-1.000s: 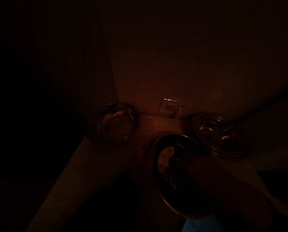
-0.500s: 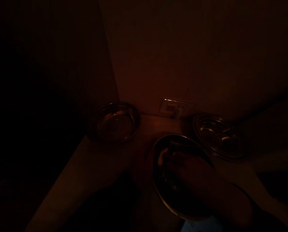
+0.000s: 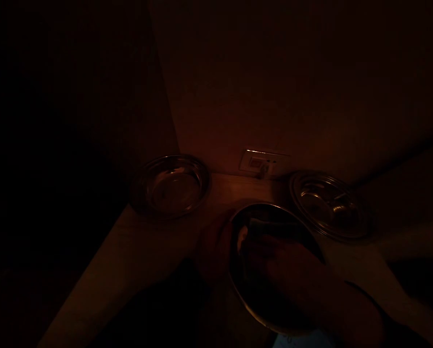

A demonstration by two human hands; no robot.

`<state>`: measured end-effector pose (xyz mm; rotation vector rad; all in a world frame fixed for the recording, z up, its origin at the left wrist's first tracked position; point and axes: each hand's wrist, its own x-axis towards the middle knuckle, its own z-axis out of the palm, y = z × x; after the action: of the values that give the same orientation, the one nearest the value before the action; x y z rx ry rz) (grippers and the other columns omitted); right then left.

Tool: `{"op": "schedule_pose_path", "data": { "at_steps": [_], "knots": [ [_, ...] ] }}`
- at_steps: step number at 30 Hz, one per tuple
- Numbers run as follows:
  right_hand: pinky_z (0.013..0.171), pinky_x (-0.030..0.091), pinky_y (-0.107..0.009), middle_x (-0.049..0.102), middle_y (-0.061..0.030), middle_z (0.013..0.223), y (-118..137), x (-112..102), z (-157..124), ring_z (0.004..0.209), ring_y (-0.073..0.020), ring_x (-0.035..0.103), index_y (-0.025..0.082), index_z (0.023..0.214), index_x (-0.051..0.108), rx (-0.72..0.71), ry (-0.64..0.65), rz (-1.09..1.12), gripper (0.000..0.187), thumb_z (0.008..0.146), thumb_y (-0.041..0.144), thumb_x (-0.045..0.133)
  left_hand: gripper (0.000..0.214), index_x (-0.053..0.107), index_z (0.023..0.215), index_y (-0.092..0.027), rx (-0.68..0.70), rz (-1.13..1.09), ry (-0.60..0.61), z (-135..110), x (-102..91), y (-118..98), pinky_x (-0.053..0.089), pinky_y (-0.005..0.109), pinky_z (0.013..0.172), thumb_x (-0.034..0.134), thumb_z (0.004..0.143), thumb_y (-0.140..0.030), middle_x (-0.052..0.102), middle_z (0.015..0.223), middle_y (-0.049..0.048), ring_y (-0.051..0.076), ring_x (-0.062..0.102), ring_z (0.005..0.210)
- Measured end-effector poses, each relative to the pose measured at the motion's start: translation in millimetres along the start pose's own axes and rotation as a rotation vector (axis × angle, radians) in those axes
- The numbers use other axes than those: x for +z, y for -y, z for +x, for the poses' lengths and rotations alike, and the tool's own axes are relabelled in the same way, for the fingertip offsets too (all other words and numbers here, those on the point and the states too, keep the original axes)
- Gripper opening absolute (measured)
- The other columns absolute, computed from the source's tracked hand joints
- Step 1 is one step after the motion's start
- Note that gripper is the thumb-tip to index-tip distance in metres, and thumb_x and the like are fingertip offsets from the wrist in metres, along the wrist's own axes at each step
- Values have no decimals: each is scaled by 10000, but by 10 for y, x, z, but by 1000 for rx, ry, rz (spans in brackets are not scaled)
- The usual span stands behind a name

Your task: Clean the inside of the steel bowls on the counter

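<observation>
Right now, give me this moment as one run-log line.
left hand: at left rim of round vessel | right hand: inside vessel, grip too dark to tell | behind: left shiny dish, right shiny dish

Left hand [image 3: 213, 249]: held near centre, dimly lit. Right hand [image 3: 269, 256]: turned palm down, forearm [image 3: 328, 292] extended from lower right.

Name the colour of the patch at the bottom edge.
Dim blue; the patch shows best in the head view.
</observation>
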<state>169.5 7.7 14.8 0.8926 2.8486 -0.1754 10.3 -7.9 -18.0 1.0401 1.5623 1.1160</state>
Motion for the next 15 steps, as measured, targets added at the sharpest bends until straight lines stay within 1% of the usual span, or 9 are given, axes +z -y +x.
{"op": "schedule_pose_path", "data": {
  "at_steps": [3,5,8,11,13,15],
  "knots": [
    [732,534,-333,710,-70,1070,-74,-19,-2,977,-238,650,187,1138,641,79,6,-11,332,850,36,568,389,654,1195,-196,84,-25,88,9,-14,3,434,391,1055,406,909,-284,687,1229,50,222,620,1148],
    [746,527,-333,705,-87,1090,-81,-41,-4,1002,-249,641,168,1118,647,88,9,-30,308,853,36,563,383,659,1187,-189,64,-13,53,12,-18,1,435,399,1053,418,903,-278,688,1226,59,230,621,1146],
    [763,519,-331,696,-53,1136,3,-45,-26,1016,-238,634,199,1054,669,-4,8,25,275,848,44,573,368,672,1165,-193,15,-9,11,4,-12,-2,427,411,1063,435,896,-275,692,1216,64,239,623,1144],
    [734,510,-302,716,-19,1043,82,-11,-78,960,-204,645,222,1010,681,-53,42,120,266,839,45,579,364,669,1165,-202,23,-25,10,0,-5,14,424,391,1068,428,905,-286,694,1216,49,226,621,1150],
    [683,502,-284,718,-21,1001,71,2,-117,900,-195,660,235,1008,683,-22,66,149,278,823,50,585,376,650,1197,-203,34,-27,21,6,-7,38,436,374,1055,423,914,-301,693,1219,44,217,620,1152],
    [629,491,-277,717,-38,995,15,-18,-146,835,-197,677,248,1028,684,60,81,138,304,814,59,579,385,632,1223,-216,66,-40,59,17,-12,64,456,354,1032,412,924,-319,693,1219,33,207,623,1146]
  ]
}}
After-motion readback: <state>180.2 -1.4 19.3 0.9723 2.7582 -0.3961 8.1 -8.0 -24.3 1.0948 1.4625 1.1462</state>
